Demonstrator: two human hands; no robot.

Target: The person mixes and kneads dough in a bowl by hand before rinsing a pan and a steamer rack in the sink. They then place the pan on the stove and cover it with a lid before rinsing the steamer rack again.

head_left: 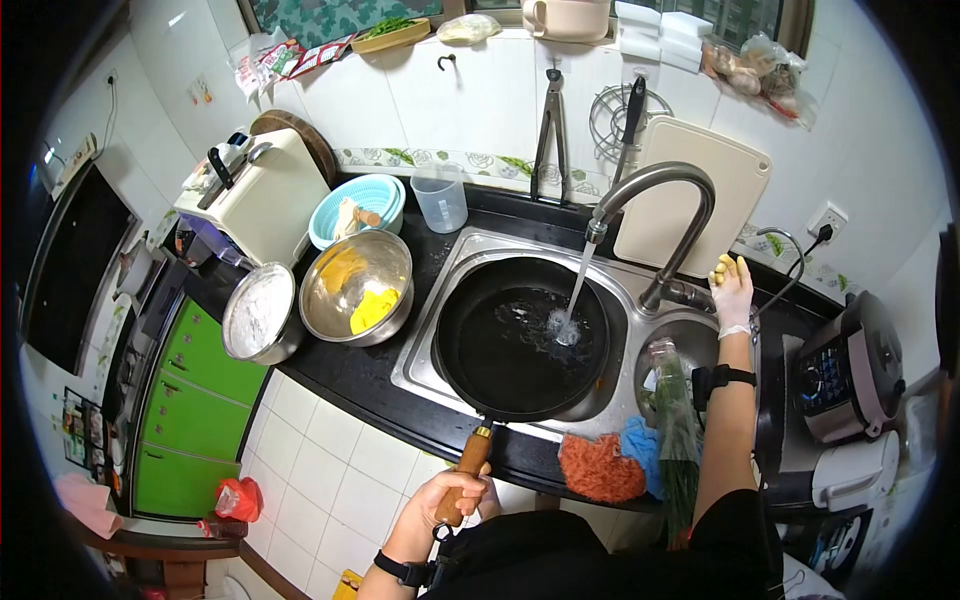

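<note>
Black and wide, the round metal frying pan (522,338) lies in the steel sink basin (430,340) under the curved grey tap (655,205), whose stream strikes its bottom, where water is pooling. The left hand (452,497) is closed around the pan's brown wooden handle (470,462), which juts over the black counter edge (350,375). The right hand (731,290), fingers curled, rests on the tap lever; it carries nothing else. Stiff and probably heavy, heavier still with water, the pan looks slippery when wet; the dry wooden handle is the sound place to grip it, perhaps with a second hand at the rim.
</note>
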